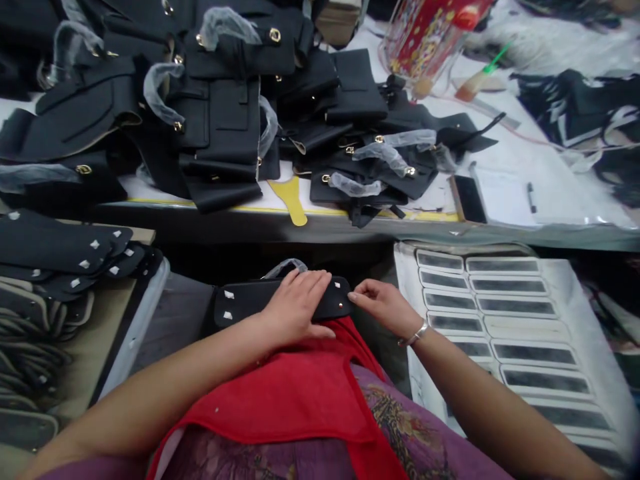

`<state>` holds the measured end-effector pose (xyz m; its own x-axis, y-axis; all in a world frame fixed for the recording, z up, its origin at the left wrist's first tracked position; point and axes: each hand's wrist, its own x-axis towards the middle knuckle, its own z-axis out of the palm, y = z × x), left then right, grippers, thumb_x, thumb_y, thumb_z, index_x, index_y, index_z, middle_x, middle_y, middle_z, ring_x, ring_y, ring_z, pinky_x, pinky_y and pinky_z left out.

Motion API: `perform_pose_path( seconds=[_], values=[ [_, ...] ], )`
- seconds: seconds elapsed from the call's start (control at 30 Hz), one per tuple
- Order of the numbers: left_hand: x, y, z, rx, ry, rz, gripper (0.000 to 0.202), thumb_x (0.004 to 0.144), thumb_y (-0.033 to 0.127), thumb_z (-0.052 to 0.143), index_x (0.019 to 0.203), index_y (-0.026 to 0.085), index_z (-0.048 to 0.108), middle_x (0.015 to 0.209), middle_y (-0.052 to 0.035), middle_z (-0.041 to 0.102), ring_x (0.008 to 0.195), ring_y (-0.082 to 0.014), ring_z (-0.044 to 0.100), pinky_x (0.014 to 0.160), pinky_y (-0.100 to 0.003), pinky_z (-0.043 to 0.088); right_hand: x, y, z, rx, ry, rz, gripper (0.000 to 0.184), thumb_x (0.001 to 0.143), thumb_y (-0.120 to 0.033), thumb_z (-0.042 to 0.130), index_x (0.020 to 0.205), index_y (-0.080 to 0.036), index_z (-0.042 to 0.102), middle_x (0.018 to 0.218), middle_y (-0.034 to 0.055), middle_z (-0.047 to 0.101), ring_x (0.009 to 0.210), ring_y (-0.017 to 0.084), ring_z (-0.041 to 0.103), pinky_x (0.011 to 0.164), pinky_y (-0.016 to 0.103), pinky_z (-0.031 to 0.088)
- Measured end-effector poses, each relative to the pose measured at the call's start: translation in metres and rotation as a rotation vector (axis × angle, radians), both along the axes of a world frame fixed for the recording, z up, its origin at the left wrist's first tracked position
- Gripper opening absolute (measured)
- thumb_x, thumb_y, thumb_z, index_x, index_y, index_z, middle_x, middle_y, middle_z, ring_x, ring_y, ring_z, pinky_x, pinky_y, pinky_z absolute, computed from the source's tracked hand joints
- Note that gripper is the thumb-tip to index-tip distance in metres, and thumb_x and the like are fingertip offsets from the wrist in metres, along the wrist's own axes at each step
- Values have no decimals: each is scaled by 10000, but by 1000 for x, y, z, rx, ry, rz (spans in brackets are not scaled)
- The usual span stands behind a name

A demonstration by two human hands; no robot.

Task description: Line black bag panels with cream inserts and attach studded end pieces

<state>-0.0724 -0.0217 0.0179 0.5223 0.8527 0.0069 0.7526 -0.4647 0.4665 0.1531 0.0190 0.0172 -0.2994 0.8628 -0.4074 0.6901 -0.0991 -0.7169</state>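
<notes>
Beneath the left hand (300,305), flat with thumb spread, lies the black panel (250,297); just right of that hand, at the panel's end, the right hand (383,305) pinches, on what I cannot tell; firm, even palm pressure should steady the panel

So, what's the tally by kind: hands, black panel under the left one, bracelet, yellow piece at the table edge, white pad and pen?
Left hand and right hand: 2
Black panel: 1
Bracelet: 1
Yellow piece: 1
White pad: 1
Pen: 1
Total: 7
</notes>
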Motion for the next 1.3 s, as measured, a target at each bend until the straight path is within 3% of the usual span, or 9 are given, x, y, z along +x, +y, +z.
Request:
perform_pose_path(
  seconds=[0.13, 0.3, 0.5, 0.77, 0.87, 1.0, 1.13, 1.2, 1.3],
  values=[
    [24, 8, -10, 21, 42, 16, 882, 633, 563, 688, 1301, 71, 389, 1278, -177, 499, 1166, -306, 445, 1006, -435, 319, -6, -13, -6, 41, -41, -50, 348, 775, -498, 544, 651, -172, 550, 569, -22, 534, 520, 99, 446, 496, 231, 317],
    [21, 9, -8, 29, 44, 33, 782, 665, 530, 669, 1268, 104, 411, 1226, -150, 529, 1118, -295, 470, 961, -417, 343, -10, -17, -2, 122, -93, -54, 345, 800, -486, 524, 647, -179, 559, 571, -17, 556, 517, 100, 464, 507, 235, 307],
    [27, 6, -9, 3, 21, 47, 684, 697, 503, 630, 1231, 122, 437, 1193, -146, 540, 1093, -304, 478, 935, -425, 340, -13, -16, -1, 107, -105, -31, 351, 808, -459, 505, 597, -181, 540, 559, -7, 556, 511, 105, 461, 500, 238, 288],
    [27, 3, -10, -47, -25, 59, 789, 632, 547, 684, 1244, 119, 430, 1222, -160, 523, 1122, -329, 466, 961, -449, 328, -11, -16, 0, 123, -190, 63, 313, 783, -429, 541, 593, -192, 466, 559, -18, 529, 512, 102, 439, 500, 236, 263],
    [22, 4, -7, -104, -44, 28, 783, 651, 593, 656, 1255, 149, 428, 1249, -145, 518, 1146, -309, 471, 969, -432, 340, -11, -17, -3, 133, -169, 32, 310, 772, -457, 555, 638, -199, 447, 579, -25, 525, 528, 107, 456, 506, 232, 294],
    [7, 7, -1, -157, -1, 19, 689, 714, 509, 647, 1277, 182, 421, 1284, -124, 513, 1177, -286, 471, 969, -419, 347, -9, -17, -1, 185, -174, 1, 296, 749, -448, 593, 849, -184, 505, 724, 6, 588, 607, 134, 533, 558, 249, 394],
    [-26, 9, 6, -274, 66, 85, 694, 699, 518, 655, 1282, 200, 451, 1266, -117, 545, 1136, -291, 518, 936, -395, 379, -21, -15, 10, 516, -228, 221, 477, 779, -367, 589, 1173, -121, 482, 1141, 144, 558, 974, 226, 557, 837, 357, 436],
    [-52, 7, 8, -339, 96, 142, 643, 705, 513, 646, 1252, 209, 499, 1227, -109, 579, 1097, -289, 549, 923, -376, 392, -37, -17, 12, 660, -267, 419, 523, 810, -379, 564, 1244, -105, 465, 1268, 165, 496, 1147, 267, 464, 978, 411, 344],
    [-94, -2, 8, -405, 77, 255, 592, 699, 512, 642, 1206, 220, 556, 1183, -90, 612, 1060, -289, 572, 892, -351, 415, -65, -23, 6, 736, -325, 645, 560, 848, -437, 503, 1283, -88, 461, 1332, 167, 464, 1227, 292, 390, 1055, 454, 221]
  ],
)
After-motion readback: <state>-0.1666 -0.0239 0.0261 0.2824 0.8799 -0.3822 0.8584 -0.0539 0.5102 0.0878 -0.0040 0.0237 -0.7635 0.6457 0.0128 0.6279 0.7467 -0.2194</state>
